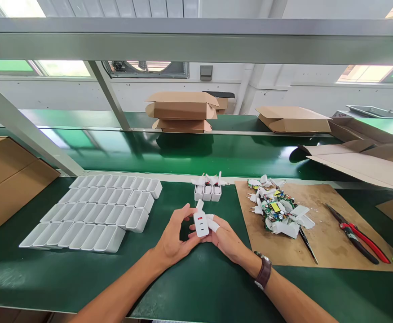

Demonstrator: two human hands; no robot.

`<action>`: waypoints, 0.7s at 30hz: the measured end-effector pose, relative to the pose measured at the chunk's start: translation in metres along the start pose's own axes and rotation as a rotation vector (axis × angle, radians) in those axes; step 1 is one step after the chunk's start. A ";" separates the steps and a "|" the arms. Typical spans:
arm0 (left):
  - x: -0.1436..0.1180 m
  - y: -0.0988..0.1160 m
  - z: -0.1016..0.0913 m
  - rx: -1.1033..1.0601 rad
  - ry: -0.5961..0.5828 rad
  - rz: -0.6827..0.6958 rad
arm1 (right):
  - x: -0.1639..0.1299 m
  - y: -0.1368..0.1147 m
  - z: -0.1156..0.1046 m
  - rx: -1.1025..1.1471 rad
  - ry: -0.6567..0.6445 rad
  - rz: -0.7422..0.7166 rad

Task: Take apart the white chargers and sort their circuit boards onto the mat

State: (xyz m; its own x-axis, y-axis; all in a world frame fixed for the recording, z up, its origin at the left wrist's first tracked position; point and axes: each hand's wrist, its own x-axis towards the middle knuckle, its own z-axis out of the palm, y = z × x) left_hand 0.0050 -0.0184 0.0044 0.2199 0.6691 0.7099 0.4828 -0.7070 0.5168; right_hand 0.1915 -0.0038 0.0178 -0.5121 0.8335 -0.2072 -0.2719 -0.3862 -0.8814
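Green bench (189, 287) | both hands, left (174, 237) and right (225, 237), grip white charger (200, 223) | long axis upright, ports face camera

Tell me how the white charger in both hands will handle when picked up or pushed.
The white charger looks rigid: a moulded plastic shell. Probably light, since fingertips of the left hand and right hand carry it. Its glossy faces may be slippery, and its flat sides suggest it would slide rather than roll.
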 end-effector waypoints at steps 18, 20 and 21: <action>-0.008 -0.002 0.003 0.008 -0.164 -0.172 | -0.002 0.008 -0.020 -0.964 0.180 -0.827; -0.008 -0.002 0.004 -0.021 -0.204 -0.201 | -0.003 0.008 -0.023 -1.127 0.130 -0.902; -0.008 -0.001 0.003 -0.031 -0.214 -0.216 | -0.004 0.008 -0.023 -1.166 0.124 -0.926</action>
State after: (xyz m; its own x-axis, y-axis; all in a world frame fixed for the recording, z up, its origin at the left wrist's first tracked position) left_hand 0.0056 -0.0221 -0.0033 0.2902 0.8355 0.4666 0.5126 -0.5475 0.6614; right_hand 0.2100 -0.0009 0.0017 -0.4395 0.6506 0.6193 0.3644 0.7593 -0.5391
